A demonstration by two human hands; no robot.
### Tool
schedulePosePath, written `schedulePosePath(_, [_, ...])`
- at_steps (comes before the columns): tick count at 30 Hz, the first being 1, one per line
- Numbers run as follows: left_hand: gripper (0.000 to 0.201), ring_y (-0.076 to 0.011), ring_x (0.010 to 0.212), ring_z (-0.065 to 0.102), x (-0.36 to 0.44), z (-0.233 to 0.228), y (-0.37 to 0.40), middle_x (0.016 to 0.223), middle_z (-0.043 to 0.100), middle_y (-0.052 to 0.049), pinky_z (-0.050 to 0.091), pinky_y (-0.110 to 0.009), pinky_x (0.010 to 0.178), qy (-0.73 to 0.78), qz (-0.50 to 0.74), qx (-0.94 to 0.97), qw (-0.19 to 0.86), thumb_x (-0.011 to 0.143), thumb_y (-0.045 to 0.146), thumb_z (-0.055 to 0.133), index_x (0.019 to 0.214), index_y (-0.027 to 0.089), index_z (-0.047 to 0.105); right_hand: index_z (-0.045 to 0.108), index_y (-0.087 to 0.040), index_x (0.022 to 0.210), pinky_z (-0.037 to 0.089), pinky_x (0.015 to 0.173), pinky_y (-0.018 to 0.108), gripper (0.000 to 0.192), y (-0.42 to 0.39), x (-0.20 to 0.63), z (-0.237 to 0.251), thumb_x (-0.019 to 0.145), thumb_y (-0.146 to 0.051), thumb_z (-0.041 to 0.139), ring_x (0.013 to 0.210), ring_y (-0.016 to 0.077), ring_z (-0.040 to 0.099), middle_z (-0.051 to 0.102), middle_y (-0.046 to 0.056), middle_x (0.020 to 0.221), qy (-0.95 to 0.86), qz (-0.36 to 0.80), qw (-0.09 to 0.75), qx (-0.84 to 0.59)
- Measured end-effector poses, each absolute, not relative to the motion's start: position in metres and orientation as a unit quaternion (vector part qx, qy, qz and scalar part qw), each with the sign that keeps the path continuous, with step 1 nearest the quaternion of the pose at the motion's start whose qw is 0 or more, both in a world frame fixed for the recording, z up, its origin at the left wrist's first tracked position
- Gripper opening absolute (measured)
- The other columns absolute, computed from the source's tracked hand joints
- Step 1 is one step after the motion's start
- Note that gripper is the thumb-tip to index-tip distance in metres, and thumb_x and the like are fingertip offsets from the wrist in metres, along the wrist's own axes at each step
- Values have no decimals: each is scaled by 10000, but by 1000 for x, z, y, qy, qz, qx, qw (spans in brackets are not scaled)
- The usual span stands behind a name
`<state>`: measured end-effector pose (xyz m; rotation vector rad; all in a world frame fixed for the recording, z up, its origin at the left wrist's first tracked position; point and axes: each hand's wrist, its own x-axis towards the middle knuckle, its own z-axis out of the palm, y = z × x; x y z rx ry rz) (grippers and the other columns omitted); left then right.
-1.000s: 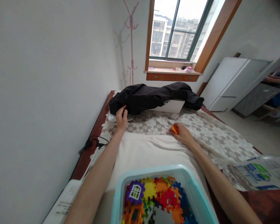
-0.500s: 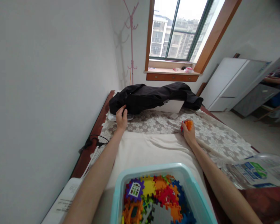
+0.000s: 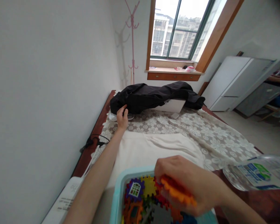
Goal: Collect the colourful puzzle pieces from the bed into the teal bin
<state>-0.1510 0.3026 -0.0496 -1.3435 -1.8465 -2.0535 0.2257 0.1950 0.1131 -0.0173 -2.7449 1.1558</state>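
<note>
At far left, beside the wall, the left hand reaches across the patterned cloth, fingers curled against the black garment. Centre foreground: a pale blue bin holds a heap of toy tiles. Above it the right hand closes around an orange tile, blurred. Likely risk: the tile slips from that grip and lands outside the bin. At right lies a plastic bottle.

Two hands, one teal bin, one plastic bottle, one black jacket.
</note>
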Motion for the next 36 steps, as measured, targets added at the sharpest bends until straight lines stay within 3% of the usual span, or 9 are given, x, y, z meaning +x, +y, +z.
schedulePosePath(3, [426,-276,1300,640,-152,-49,304,1344,731,-134,442,-469,1187,-600,-669,-438,33,998,469,550,1262,194,739,621,-217,1246,520,942,377,324,171,220,115,951,-348,656,984,251,669,727,83,1108,-934,354,8,37])
schedulePosePath(7, [420,-276,1300,642,-152,-50,304,1346,732,-131,441,-464,1190,-600,-669,-437,31,997,468,554,1256,195,742,535,-241,1498,442,1149,357,503,189,228,127,1024,-385,622,1302,250,628,672,95,1422,-899,426,-24,94])
schedulePosePath(10, [418,-273,1312,633,-151,-50,303,1357,729,-128,430,-460,1196,-602,-667,-437,32,1002,454,551,1268,191,738,631,-249,1393,523,1054,334,426,234,236,124,1015,-444,641,1178,230,697,737,74,1308,-898,439,40,-8])
schedulePosePath(13, [431,-273,1316,629,-151,-49,302,1359,728,-133,427,-455,1195,-604,-665,-438,32,1004,450,544,1275,174,735,696,-247,1291,574,935,353,307,295,241,88,1034,-371,583,1043,238,730,772,89,1204,-920,312,107,-213])
schedulePosePath(17, [430,-271,1315,628,-150,-48,302,1358,729,-132,429,-451,1190,-607,-662,-438,31,1006,450,541,1275,177,736,746,-177,1137,578,925,414,326,354,254,25,814,-208,779,1005,306,722,755,146,1150,-925,139,36,-352])
schedulePosePath(23, [435,-280,1319,624,-150,-48,302,1360,726,-145,421,-464,1190,-608,-661,-439,32,1006,448,542,1274,165,735,679,-181,1051,526,974,458,199,345,280,-13,878,-253,747,1106,335,656,689,152,1176,-932,83,78,-345])
schedulePosePath(28, [427,-270,1303,639,-149,-48,302,1347,732,-141,442,-453,1177,-610,-660,-438,35,1000,440,547,1268,167,736,634,-234,1018,541,818,368,126,304,297,-28,976,-349,667,936,254,684,686,80,1063,-964,117,101,-216])
schedulePosePath(31, [422,-263,1304,640,-148,-47,302,1347,734,-135,449,-443,1176,-613,-655,-439,39,1003,442,543,1266,175,736,630,-243,1081,546,835,364,92,295,300,-35,1004,-269,588,975,242,685,674,93,1136,-967,123,113,-192])
schedulePosePath(36, [428,-264,1293,646,-147,-46,303,1338,738,-140,458,-445,1165,-622,-642,-445,52,1006,444,527,1266,172,731,657,-251,1137,576,866,380,227,307,299,-50,1017,-153,491,1003,233,696,682,92,1160,-957,120,184,-192])
